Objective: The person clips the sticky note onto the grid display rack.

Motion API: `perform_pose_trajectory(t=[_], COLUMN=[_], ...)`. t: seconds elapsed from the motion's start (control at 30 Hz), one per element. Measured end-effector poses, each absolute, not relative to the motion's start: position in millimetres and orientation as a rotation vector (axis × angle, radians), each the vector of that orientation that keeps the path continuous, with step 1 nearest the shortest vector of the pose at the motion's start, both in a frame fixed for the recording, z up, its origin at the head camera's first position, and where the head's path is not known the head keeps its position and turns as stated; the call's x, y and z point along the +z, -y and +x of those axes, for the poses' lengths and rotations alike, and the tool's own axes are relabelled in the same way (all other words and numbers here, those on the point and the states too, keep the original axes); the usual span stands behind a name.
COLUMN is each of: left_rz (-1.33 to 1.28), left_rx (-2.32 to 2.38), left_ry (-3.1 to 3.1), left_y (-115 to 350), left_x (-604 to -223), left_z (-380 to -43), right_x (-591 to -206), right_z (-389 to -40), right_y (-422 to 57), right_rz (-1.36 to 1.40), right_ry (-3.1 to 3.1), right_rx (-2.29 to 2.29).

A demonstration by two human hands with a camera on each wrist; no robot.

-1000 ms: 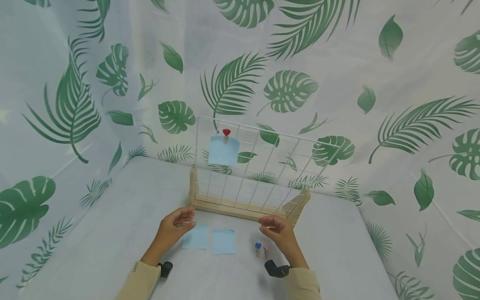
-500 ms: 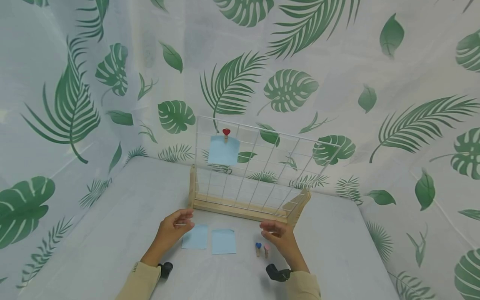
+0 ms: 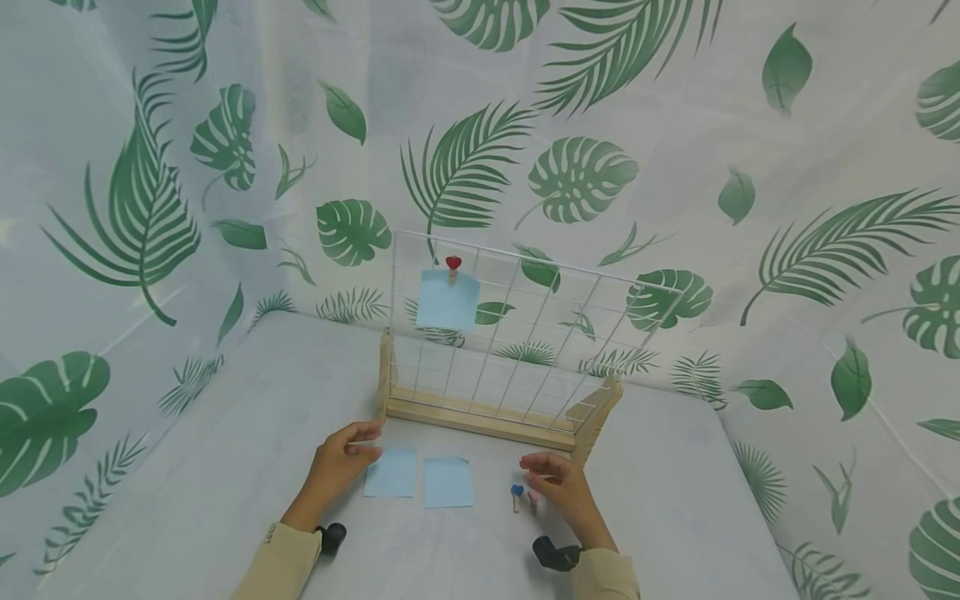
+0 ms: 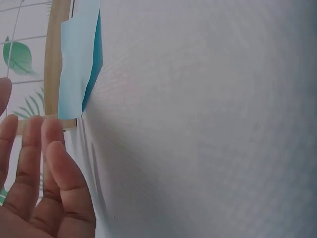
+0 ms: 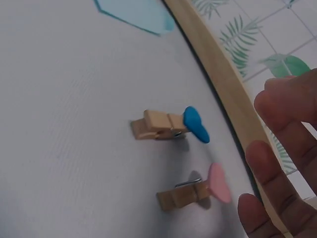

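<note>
One left hand [image 3: 341, 462], leftmost above the desk [image 3: 675, 500] — fingers loosely bent, thumb apart, holding nothing. Just beside its fingertips: left note [image 3: 391, 474], first of three light-blue paper squares, on the desk, edge lifting in the left wrist view; contact with the hand unclear. One wire rack [image 3: 480, 423] behind it, white grid, pale wood base, two side supports. Upper left of the grid: hung note [image 3: 447, 304], held by the red-heart clip [image 3: 453, 265], heart up, long axis roughly vertical. Lower, on the desk, right note [image 3: 448, 483], top right corner bent. Two more clips on the desk, three in all — blue-heart clip [image 5: 171, 124], then pink-heart clip [image 5: 190, 193], side by side, well short of touching. Both plain wood with metal spring and flat coloured heart; long axes roughly front to back, heart ends toward the rack, wooden tips toward the person. Rightmost, one right hand [image 3: 564, 490], fingers slightly bent and parted, nothing in it, near the pink-heart clip.
</note>
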State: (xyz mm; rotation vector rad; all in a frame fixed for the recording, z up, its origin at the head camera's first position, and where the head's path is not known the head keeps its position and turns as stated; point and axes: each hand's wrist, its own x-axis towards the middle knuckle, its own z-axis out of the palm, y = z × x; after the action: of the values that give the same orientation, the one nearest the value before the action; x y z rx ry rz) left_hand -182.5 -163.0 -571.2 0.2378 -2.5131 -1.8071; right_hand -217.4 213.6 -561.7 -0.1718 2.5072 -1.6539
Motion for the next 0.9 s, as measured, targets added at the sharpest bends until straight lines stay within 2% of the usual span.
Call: perform_pose_trajectory(t=[0.3, 0.9], left_rz=[0.309, 0.268], left_rx=[-1.709, -1.634], left_ry=[2.605, 2.787], left_y=[164, 169], left_x=[-569, -569], left_z=[-183, -189], right_x=[-574, -587], right_z=[-217, -212], right_y=[-217, -216], right_rz=[-0.197, -0.233], right_ry=[-2.536, -2.599], right_rx=[-1.607, -1.457])
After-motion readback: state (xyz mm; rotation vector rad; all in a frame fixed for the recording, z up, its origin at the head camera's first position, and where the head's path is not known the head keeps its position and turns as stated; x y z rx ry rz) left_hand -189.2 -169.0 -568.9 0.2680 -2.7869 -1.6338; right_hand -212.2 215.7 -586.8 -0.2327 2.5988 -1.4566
